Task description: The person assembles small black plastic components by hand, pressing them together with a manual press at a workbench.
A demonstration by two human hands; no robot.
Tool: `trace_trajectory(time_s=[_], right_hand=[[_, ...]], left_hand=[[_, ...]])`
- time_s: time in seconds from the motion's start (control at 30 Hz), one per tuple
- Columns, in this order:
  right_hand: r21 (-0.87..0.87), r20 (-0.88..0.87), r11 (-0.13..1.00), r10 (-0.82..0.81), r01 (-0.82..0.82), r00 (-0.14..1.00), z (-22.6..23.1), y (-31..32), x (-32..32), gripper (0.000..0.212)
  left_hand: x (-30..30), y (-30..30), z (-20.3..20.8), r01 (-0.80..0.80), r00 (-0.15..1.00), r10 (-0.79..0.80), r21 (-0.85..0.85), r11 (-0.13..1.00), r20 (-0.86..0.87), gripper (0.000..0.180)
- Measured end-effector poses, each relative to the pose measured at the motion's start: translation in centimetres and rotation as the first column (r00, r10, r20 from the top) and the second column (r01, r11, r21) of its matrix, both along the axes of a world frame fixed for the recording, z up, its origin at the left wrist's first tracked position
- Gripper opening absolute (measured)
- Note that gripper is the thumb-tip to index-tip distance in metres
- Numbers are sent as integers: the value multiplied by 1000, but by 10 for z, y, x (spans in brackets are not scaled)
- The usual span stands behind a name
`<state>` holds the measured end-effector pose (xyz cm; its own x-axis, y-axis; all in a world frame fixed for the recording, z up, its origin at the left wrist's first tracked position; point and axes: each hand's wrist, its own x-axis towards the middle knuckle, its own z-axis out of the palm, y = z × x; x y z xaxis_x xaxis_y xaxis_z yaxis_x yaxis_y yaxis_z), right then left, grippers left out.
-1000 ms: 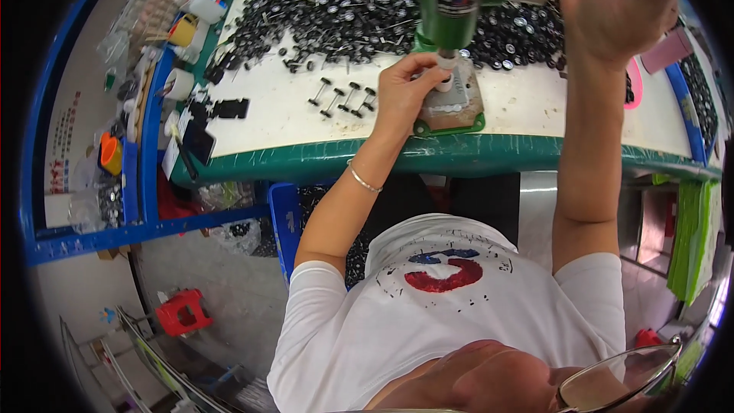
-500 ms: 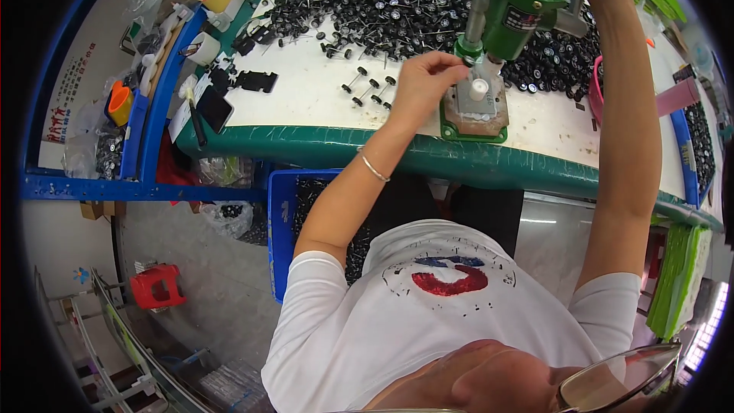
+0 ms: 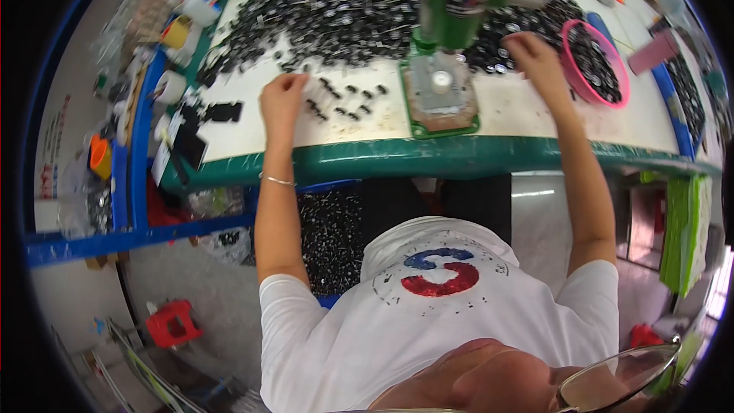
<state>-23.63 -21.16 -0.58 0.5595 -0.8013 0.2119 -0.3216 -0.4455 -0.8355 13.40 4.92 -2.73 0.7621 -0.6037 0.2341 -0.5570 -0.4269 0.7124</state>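
My left hand (image 3: 283, 98) is over the left part of the white tabletop, its thumb and fingers pinched together. Whatever lies between those fingertips is too small and blurred to make out. Beside it lie several wheel-and-axle pairs (image 3: 352, 101), black wheels on thin rods. My right hand (image 3: 535, 61) hovers at the near edge of loose black wheels (image 3: 493, 57), fingers bent and apart, with nothing visible in them. Between my hands stands a green hand press (image 3: 453, 11); a white round piece (image 3: 441, 82) sits upright on its base plate.
A large heap of black wheels and axles (image 3: 329, 11) covers the table's far side. At right stands a pink basket (image 3: 625, 92) of black wheels. Dark flat pieces (image 3: 223, 112) lie at left. A blue bin of small parts (image 3: 329, 241) is below the green table edge (image 3: 352, 154).
My left hand has moved left from the press to the small group of axles. My right hand has come down from the press's upper lever to the wheels on the right.
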Motion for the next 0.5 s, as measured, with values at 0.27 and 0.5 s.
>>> trace_trajectory(time_s=[0.27, 0.5], right_hand=[[-398, -260, 917, -107, -6, 960, -28, 44, 5, 19], [-573, -207, 818, -76, -58, 975, -33, 38, 2, 14]], left_hand=[[18, -31, -17, -19, 985, -3, 128, 992, 174, 29], [-14, -21, 22, 42, 982, -111, -396, 917, -154, 17]])
